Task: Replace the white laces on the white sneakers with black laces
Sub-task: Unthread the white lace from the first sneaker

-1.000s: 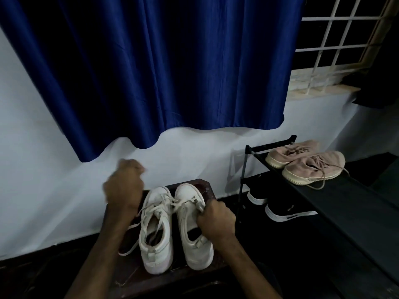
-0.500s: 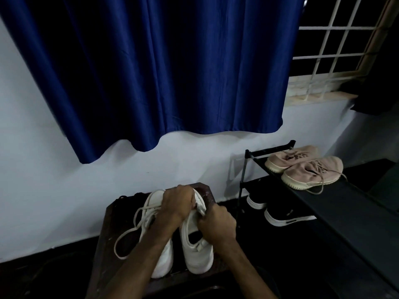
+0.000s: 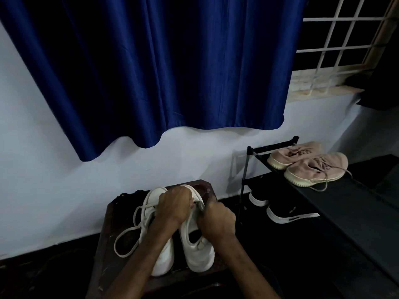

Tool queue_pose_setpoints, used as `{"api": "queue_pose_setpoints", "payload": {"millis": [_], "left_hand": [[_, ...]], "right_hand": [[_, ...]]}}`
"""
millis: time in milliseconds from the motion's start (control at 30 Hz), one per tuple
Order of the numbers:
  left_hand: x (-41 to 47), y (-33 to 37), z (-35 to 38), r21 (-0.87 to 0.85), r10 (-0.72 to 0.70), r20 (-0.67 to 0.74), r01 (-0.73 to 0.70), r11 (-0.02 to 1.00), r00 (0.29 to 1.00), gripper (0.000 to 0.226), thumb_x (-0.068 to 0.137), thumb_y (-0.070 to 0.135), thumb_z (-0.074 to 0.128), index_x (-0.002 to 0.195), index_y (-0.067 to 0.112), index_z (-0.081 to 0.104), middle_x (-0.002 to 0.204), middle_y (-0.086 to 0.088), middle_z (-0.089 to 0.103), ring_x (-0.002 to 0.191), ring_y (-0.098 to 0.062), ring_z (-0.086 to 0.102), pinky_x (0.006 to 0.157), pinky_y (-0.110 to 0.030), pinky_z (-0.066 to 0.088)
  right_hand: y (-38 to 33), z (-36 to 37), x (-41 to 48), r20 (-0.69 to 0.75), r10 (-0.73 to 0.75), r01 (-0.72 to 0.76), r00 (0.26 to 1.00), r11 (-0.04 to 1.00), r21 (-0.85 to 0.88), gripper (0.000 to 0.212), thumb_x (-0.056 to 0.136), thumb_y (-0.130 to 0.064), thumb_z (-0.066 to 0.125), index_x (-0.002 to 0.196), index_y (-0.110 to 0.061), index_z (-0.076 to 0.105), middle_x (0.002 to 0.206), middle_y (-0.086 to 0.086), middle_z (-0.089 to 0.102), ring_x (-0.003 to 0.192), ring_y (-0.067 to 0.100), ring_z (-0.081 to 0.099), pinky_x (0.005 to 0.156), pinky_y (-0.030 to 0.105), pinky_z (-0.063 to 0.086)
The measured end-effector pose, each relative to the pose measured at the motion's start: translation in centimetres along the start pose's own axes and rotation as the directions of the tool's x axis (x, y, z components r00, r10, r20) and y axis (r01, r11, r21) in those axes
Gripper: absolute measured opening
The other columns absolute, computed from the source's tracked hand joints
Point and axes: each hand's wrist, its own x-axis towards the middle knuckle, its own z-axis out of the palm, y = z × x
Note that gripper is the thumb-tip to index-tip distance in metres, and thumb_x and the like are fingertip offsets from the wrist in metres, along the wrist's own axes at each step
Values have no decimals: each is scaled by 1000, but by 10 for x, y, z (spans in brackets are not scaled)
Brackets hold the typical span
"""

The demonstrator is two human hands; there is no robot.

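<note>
- left hand (image 3: 172, 206) covers the lacing on the right sneaker (image 3: 197, 244), no idea what it's pinching
- black shoes (image 3: 287, 214) half tucked under the rack shelf (image 3: 345, 203)
- forearms (image 3: 140, 266) cut off at bottom edge

Two white sneakers (image 3: 198, 255), four other shoes (image 3: 313, 169)

Left hand (image 3: 172, 205) and right hand (image 3: 218, 220) curled (nearly touching).

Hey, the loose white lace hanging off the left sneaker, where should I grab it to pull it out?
Pinch the lace on its slack loop lying on the stool left of the left sneaker, coming from the left. That part lies free of the shoe; nearer the eyelets the left hand covers it.
</note>
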Motion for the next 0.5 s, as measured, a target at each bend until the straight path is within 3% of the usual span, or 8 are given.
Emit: {"api": "queue_pose_setpoints", "payload": {"millis": [67, 200, 367, 500], "left_hand": [[6, 6, 1, 47, 13, 34, -15, 999, 999, 18, 89, 26, 57, 102, 22, 68, 118, -1, 66, 115, -23, 59, 90, -33, 46], [12, 8, 3, 45, -22, 56, 19, 999, 998, 24, 90, 24, 55, 109, 21, 68, 124, -4, 64, 119, -26, 58, 91, -34, 46], [16, 2, 8, -54, -64, 83, 69, 996, 994, 24, 88, 28, 56, 104, 19, 72, 119, -3, 68, 114, -25, 61, 89, -32, 47], [20, 1, 2, 56, -19, 70, 15, 998, 997, 25, 90, 25, 54, 108, 16, 69, 121, -5, 66, 116, -26, 59, 91, -34, 46]], "right_hand": [[0, -2, 1, -16, -80, 79, 997, 994, -70, 48, 93, -43, 42, 130, -11, 39, 109, 9, 66, 98, 32, 65, 75, 36, 48], [-2, -8, 0, -35, -174, 170, 984, 982, -77, 34, 91, -41, 47, 110, -15, 56, 114, 5, 61, 101, 29, 62, 74, 34, 46], [-2, -4, -13, -72, -143, 141, 987, 990, -29, 27, 94, -37, 45, 97, -17, 63, 113, 1, 58, 90, 27, 64, 66, 33, 45], [-4, -4, -10, -26, -126, 124, 992, 989, -76, 26, 97, -19, 40, 106, -12, 63, 123, 7, 53, 95, 30, 65, 66, 33, 40]]}}
